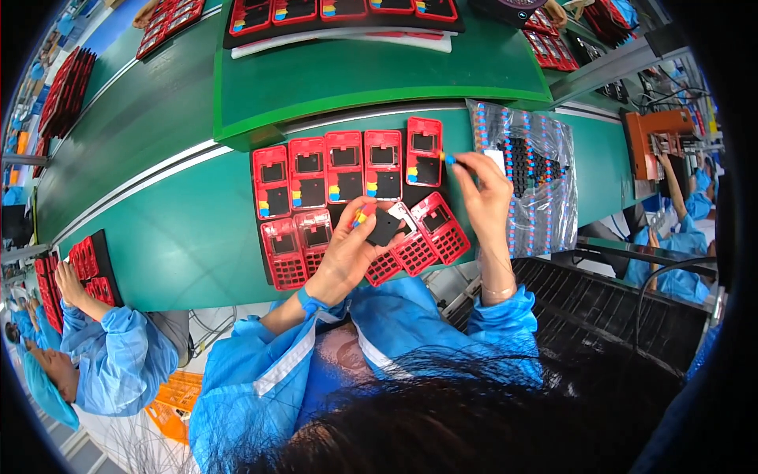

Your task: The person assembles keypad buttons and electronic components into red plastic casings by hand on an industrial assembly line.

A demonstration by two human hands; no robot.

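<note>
A black rectangular part is gripped in the left hand, above the near red housings, with small coloured pieces held at the fingers. A small blue piece appears pinched by the right hand, beside the far-right red housing. It could be dropped if that pinch slackens; the near housings could be knocked askew by a lowered left hand.
</note>
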